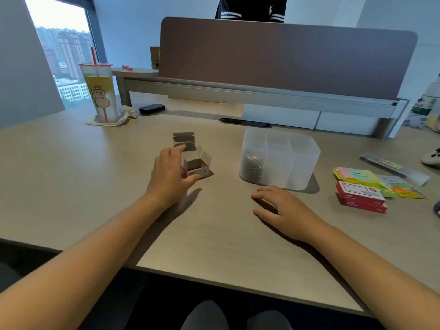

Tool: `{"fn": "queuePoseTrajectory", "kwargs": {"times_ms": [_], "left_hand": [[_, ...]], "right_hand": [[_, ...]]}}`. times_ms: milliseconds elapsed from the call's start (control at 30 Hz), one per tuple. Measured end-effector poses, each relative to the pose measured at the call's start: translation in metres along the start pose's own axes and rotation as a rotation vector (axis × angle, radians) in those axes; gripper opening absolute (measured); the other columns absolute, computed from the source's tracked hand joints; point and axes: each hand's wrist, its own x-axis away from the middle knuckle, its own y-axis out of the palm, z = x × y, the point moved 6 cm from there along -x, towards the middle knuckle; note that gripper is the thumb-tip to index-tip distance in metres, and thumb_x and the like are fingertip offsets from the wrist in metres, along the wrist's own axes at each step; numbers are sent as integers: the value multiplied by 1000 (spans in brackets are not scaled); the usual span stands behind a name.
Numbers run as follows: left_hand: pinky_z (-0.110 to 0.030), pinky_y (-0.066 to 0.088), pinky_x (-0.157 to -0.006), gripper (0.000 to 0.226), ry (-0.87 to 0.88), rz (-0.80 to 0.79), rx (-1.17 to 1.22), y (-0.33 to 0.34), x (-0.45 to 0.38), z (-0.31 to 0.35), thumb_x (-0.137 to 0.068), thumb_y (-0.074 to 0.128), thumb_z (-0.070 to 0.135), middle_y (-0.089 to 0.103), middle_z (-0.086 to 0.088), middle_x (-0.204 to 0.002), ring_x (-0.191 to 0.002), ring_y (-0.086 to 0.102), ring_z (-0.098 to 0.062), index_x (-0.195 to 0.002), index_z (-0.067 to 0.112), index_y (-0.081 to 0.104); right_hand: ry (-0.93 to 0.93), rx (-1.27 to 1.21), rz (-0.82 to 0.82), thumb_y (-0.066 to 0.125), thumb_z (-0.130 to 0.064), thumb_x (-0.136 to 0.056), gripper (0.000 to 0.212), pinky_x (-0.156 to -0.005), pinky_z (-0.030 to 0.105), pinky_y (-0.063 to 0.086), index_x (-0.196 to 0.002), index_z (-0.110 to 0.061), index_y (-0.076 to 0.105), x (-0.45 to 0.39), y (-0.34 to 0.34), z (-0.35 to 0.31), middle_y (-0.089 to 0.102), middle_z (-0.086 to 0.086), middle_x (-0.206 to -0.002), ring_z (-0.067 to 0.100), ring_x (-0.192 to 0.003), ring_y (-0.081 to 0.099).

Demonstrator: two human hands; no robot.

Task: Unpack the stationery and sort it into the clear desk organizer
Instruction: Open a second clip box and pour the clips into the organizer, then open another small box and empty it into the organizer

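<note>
Spanning the room, pale desk (71,175)

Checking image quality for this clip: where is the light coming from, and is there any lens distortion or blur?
Head view: daylight from the window at upper left throws soft shadows to the right of the clear organizer and open box; wide-angle bending curves the desk edges; right-edge items look smeared.

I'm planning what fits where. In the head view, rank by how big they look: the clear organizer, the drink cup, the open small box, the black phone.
1. clear organizer
2. drink cup, though it stands farther back, so this gap is unsure
3. open small box, held by the left hand
4. black phone, farthest away
</note>
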Motion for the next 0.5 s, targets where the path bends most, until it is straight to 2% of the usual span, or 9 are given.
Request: {"fn": "queuePoseTrajectory", "kwargs": {"times_ms": [100,167,300,400,500], "left_hand": [[-26,36,-98,52,137,-101,77,9,15,33,-81,63,23,43,-8,-134,-121,42,-21,-128,12,44],[-24,36,-99,45,240,-203,70,23,26,60,-84,59,28,43,-3,-136,-122,42,-16,-126,16,48],[-25,34,-103,46,373,-434,-20,64,41,114,-87,53,35,42,1,-139,-125,41,-14,-129,21,44],[-24,37,-98,49,450,-578,-68,98,49,147,-84,54,44,48,1,-134,-118,46,-14,-127,21,45],[-28,38,-98,49,498,-620,-115,119,48,168,-83,52,49,49,0,-131,-116,45,-17,-123,22,48]], "right_hand": [[25,14,-8,47,-31,-90,38,-98,19,31,-126,-18,48,11,-7,5,47,-1,-134,12,-122,42],[55,28,-10,47,-30,-91,37,-98,19,32,-126,-17,49,23,-13,13,47,-1,-134,12,-121,42],[124,38,20,47,-29,-91,36,-97,18,32,-125,-17,50,52,-27,37,48,0,-133,12,-120,44],[193,20,124,50,-24,-89,33,-91,15,32,-121,-15,54,76,-43,62,53,2,-127,13,-116,47],[289,9,319,53,-15,-87,29,-87,18,33,-116,-10,56,89,-64,91,55,7,-122,20,-114,48]]}}
